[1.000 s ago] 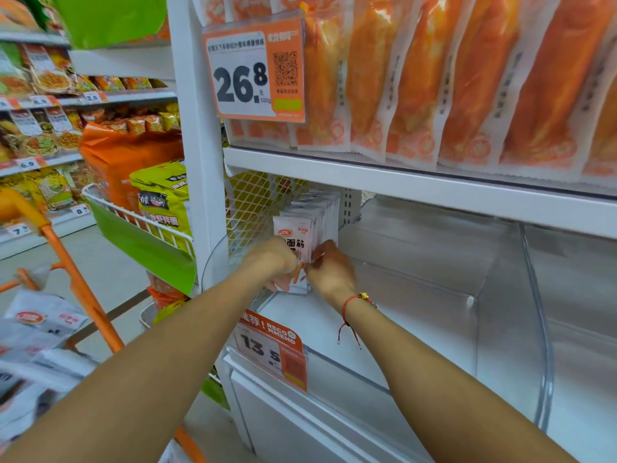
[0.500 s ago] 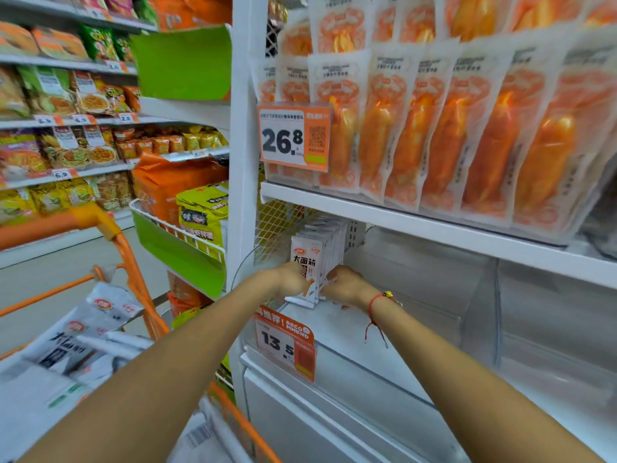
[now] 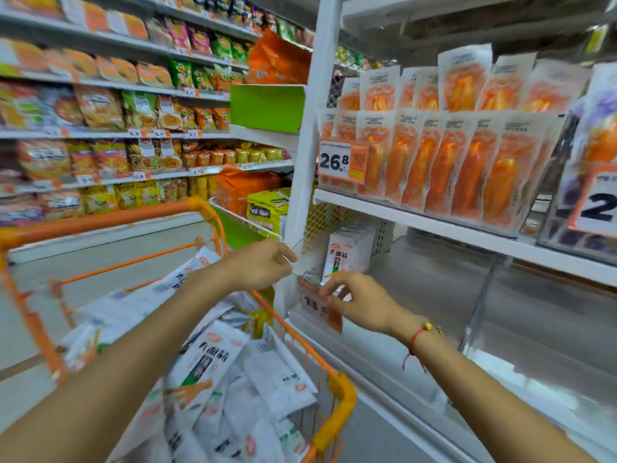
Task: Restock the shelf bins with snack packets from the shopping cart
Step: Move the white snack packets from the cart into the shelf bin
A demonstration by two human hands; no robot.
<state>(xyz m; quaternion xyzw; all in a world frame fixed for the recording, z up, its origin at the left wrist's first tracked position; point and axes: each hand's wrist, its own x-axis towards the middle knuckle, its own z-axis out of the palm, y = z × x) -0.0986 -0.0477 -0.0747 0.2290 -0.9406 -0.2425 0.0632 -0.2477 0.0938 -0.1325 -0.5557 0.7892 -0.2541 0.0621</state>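
Observation:
A row of white snack packets (image 3: 347,252) stands upright at the left end of the clear shelf bin (image 3: 434,295). Both hands have come away from them and hold nothing. My left hand (image 3: 263,264) hovers with loosely curled fingers just left of the bin's clear rounded side. My right hand (image 3: 357,304) hangs in front of the bin's orange price tag (image 3: 320,305), fingers relaxed. The orange shopping cart (image 3: 337,392) at the lower left holds several more white snack packets (image 3: 213,359).
The shelf above carries orange pouches (image 3: 467,162) behind a 26.8 price tag (image 3: 342,160). A white upright post (image 3: 307,145) stands left of the bin. Snack shelves (image 3: 110,128) line the aisle at left. A clear divider (image 3: 480,305) splits the bin.
Both hands have let go of the front packet and pulled back out of the bin toward me. The view has swung left and down, bringing the cart's contents into sight.

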